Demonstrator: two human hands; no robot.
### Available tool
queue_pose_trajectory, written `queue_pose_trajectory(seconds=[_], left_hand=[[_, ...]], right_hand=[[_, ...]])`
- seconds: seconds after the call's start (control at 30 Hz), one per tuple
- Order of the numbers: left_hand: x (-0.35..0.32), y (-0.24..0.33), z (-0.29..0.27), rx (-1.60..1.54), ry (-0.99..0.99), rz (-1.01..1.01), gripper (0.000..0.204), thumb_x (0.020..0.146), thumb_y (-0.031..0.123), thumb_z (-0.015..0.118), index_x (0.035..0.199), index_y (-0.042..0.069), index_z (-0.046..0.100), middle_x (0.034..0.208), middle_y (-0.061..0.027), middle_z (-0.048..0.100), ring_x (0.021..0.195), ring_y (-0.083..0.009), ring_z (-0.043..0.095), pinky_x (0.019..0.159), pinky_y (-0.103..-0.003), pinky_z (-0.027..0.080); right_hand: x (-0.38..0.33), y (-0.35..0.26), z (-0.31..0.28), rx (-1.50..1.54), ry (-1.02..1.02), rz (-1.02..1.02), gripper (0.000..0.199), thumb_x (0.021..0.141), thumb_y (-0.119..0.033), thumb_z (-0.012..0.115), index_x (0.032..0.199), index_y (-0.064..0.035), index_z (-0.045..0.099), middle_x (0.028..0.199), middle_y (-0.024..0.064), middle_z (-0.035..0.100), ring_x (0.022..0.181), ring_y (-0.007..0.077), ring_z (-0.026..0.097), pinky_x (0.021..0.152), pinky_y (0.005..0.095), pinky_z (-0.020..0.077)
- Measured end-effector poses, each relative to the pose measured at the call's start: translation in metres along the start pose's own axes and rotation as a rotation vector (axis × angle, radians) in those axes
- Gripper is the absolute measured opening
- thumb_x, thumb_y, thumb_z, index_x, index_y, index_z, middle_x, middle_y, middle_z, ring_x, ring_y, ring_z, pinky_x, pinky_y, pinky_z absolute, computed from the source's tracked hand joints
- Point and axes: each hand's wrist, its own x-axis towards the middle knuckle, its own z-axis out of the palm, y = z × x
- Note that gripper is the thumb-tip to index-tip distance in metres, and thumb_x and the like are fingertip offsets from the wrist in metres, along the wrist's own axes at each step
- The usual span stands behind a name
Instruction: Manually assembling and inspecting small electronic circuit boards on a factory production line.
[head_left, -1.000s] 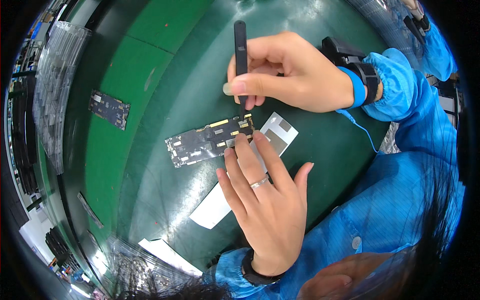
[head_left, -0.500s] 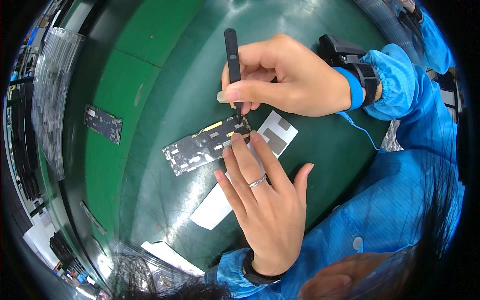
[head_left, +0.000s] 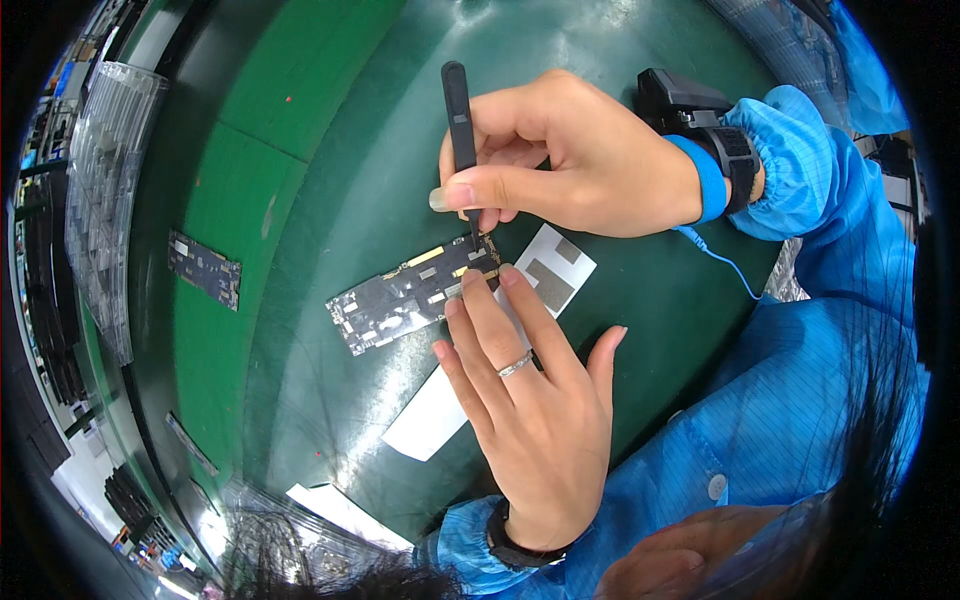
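A black circuit board (head_left: 395, 300) with small pale and yellow pads lies flat on the green work mat (head_left: 660, 390). My right hand (head_left: 560, 155) pinches black tweezers (head_left: 458, 115), held almost upright, with their tips down at the board's far right end. Whether the tips grip anything is too small to tell. My left hand (head_left: 535, 415) lies palm down with fingers outstretched. Its fingertips rest at the board's near right edge. Under those fingers runs a white sheet (head_left: 425, 420), partly hidden, with grey rectangular patches at its upper right end.
On the bright green belt (head_left: 235, 180) at the left lies another dark circuit board (head_left: 204, 270). Clear plastic trays (head_left: 110, 200) stand beyond it. A black device (head_left: 680, 98) sits near my right wrist, where a blue cord (head_left: 728, 258) trails from a wristband. White paper (head_left: 345, 512) lies at the bottom.
The belt's seam and the board on it have shifted toward the bottom of the picture. My right hand and the tweezers have moved slightly left and down. My left hand stays nearly still.
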Motion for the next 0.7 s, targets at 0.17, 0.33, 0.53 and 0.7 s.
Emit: queue_pose_trajectory(seconds=[0.17, 0.33, 0.53, 0.7], left_hand=[[0.004, 0.000, 0.001, 0.045, 0.009, 0.027, 0.088, 0.089, 0.060, 0.069, 0.147, -0.003, 0.051, 0.154, -0.0254, 0.044, 0.133, -0.0418, 0.053, 0.111, -0.055, 0.047], [0.005, 0.000, -0.006, 0.076, -0.044, 0.018, 0.093, 0.089, 0.060, 0.068, 0.151, -0.005, 0.045, 0.156, -0.0281, 0.041, 0.135, -0.0463, 0.049, 0.112, -0.060, 0.042], [-0.019, 0.018, -0.015, -0.080, -0.177, 0.087, 0.099, 0.086, 0.064, 0.068, 0.150, -0.007, 0.045, 0.153, -0.0240, 0.044, 0.135, -0.0433, 0.050, 0.113, -0.060, 0.042], [-0.018, 0.022, -0.007, 0.028, -0.186, 0.096, 0.096, 0.085, 0.063, 0.069, 0.146, -0.009, 0.048, 0.152, -0.0235, 0.046, 0.135, -0.0417, 0.051, 0.112, -0.060, 0.044]], right_hand=[[-0.001, -0.008, -0.006, -0.121, -0.035, 0.050, 0.016, 0.101, -0.012, 0.072, 0.103, 0.0044, 0.070, 0.093, 0.0080, 0.074, 0.083, 0.0108, 0.072, 0.075, 0.0251, 0.0579], [-0.005, -0.014, -0.021, 0.067, -0.006, -0.070, 0.016, 0.099, -0.008, 0.073, 0.108, 0.0050, 0.071, 0.094, 0.0083, 0.075, 0.087, 0.0124, 0.072, 0.080, 0.0265, 0.0573], [-0.028, 0.004, -0.022, -0.015, -0.118, -0.131, 0.017, 0.099, -0.012, 0.072, 0.103, 0.0048, 0.072, 0.087, 0.0126, 0.076, 0.076, 0.0138, 0.072, 0.072, 0.0279, 0.0577], [-0.027, 0.007, -0.025, -0.030, -0.118, -0.104, 0.017, 0.098, -0.013, 0.072, 0.105, 0.0030, 0.073, 0.088, 0.0116, 0.076, 0.078, 0.0178, 0.074, 0.073, 0.0296, 0.0589]])
